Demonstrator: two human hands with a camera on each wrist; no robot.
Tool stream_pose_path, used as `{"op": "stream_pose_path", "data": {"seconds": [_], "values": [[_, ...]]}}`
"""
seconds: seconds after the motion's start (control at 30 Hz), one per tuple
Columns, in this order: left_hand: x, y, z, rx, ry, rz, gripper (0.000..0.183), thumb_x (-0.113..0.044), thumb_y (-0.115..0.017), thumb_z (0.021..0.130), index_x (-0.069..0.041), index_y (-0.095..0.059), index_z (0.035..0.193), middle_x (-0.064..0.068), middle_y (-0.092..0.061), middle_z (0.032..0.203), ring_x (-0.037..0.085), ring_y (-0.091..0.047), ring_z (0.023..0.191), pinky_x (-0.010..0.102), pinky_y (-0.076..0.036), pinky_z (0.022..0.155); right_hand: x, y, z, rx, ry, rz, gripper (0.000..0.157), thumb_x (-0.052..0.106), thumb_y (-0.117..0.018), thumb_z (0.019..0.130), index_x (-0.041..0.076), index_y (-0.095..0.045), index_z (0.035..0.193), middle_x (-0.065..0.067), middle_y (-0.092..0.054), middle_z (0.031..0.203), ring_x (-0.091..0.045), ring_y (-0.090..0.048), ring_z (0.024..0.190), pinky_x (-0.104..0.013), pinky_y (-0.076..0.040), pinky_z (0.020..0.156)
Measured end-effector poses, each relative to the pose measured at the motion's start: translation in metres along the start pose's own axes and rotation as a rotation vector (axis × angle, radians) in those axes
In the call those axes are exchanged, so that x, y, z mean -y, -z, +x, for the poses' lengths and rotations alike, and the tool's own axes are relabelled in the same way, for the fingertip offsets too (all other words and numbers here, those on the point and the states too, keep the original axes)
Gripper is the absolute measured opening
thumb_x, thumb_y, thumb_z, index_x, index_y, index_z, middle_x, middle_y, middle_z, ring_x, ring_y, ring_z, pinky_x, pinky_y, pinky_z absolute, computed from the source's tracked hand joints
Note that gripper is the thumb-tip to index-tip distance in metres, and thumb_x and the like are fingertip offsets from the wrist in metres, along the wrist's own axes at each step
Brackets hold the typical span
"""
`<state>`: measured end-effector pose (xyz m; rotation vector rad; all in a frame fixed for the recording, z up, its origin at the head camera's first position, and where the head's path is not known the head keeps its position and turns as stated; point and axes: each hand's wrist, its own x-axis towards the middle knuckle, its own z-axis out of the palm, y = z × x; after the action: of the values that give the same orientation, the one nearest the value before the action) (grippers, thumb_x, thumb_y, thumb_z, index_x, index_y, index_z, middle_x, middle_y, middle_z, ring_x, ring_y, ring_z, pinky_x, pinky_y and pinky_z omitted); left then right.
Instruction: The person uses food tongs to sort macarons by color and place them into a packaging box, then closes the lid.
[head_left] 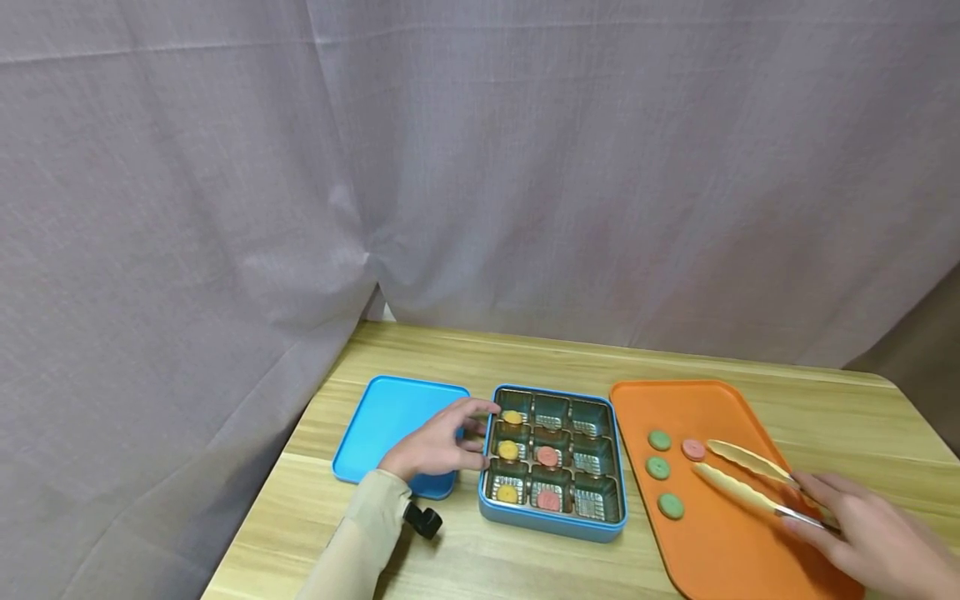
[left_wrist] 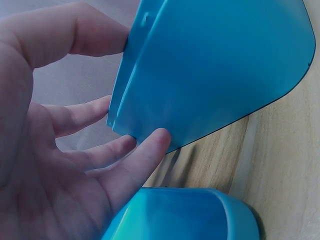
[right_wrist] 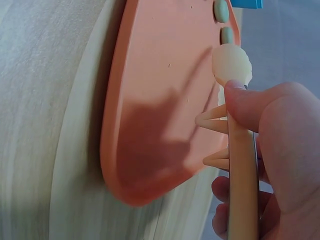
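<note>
My left hand (head_left: 438, 442) rests thumb and fingertips against the left side of a blue tin (left_wrist: 200, 65). The tin holds a divided insert of small compartments. Yellow cookies (head_left: 507, 450) lie down its left column, and two pink cookies (head_left: 548, 456) sit in the middle and near cells of the centre column. My right hand (head_left: 862, 525) grips a pair of tongs (right_wrist: 242, 170) with cream, scalloped tips, spread apart over an orange tray (head_left: 738, 542). Right by those tips is a pink cookie (head_left: 693, 450) on the tray. Several green cookies (head_left: 657, 467) line up to its left.
A blue lid (head_left: 397, 417) lies to the left of the tin, partly behind my left hand. The tray stands close along the tin's right side. Grey cloth (head_left: 480, 167) hangs behind the wooden table (head_left: 442, 558).
</note>
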<state>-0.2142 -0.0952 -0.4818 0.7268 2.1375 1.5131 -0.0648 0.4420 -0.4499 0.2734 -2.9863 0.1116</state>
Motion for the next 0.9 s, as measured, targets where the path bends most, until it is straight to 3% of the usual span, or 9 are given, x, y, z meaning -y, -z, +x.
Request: {"op": "stream_pose_path", "data": {"seconds": [0.13, 0.3, 0.53, 0.67, 0.9], "values": [[-0.001, 0.0, 0.0, -0.003, -0.004, 0.007, 0.075, -0.006, -0.082, 0.085, -0.013, -0.051, 0.153, 0.008, -0.046, 0.152, 0.028, -0.059, 0.126, 0.032, -0.059, 0.098, 0.003, -0.002, 0.003, -0.016, 0.007, -0.006, 0.064, 0.048, -0.084, 0.087, 0.0, -0.07, 0.128, -0.003, -0.066, 0.103, -0.006, -0.048, 0.071, -0.03, -0.041, 0.055], [-0.002, -0.001, 0.0, -0.004, -0.003, 0.009, 0.075, -0.005, -0.083, 0.085, -0.013, -0.051, 0.152, 0.008, -0.047, 0.151, 0.027, -0.059, 0.125, 0.032, -0.059, 0.098, 0.006, -0.005, 0.006, -0.025, 0.022, -0.017, 0.056, 0.049, -0.084, 0.086, 0.008, -0.072, 0.122, 0.005, -0.06, 0.094, -0.001, -0.043, 0.069, -0.026, -0.036, 0.054], [-0.003, 0.0, -0.001, -0.008, -0.005, 0.027, 0.075, -0.006, -0.082, 0.084, -0.013, -0.051, 0.152, 0.007, -0.048, 0.151, 0.026, -0.059, 0.126, 0.034, -0.058, 0.101, 0.007, -0.004, 0.008, -0.021, 0.035, -0.019, 0.057, 0.049, -0.083, 0.088, 0.007, -0.073, 0.124, 0.002, -0.068, 0.103, -0.004, -0.055, 0.075, -0.031, -0.045, 0.056], [-0.002, 0.0, 0.0, -0.009, -0.004, 0.026, 0.075, -0.007, -0.082, 0.084, -0.013, -0.051, 0.152, 0.007, -0.048, 0.15, 0.027, -0.06, 0.125, 0.034, -0.058, 0.101, 0.006, -0.004, 0.01, -0.035, 0.047, -0.017, 0.055, 0.047, -0.085, 0.086, 0.008, -0.073, 0.123, 0.004, -0.068, 0.103, -0.002, -0.054, 0.074, -0.03, -0.045, 0.055], [-0.003, 0.0, -0.001, -0.012, -0.004, 0.031, 0.075, -0.006, -0.083, 0.084, -0.013, -0.052, 0.151, 0.008, -0.048, 0.15, 0.026, -0.06, 0.125, 0.034, -0.058, 0.1, 0.007, -0.006, 0.011, -0.038, 0.057, -0.023, 0.059, 0.046, -0.085, 0.086, 0.003, -0.074, 0.124, -0.003, -0.072, 0.108, -0.017, -0.067, 0.081, -0.039, -0.054, 0.059]]}}
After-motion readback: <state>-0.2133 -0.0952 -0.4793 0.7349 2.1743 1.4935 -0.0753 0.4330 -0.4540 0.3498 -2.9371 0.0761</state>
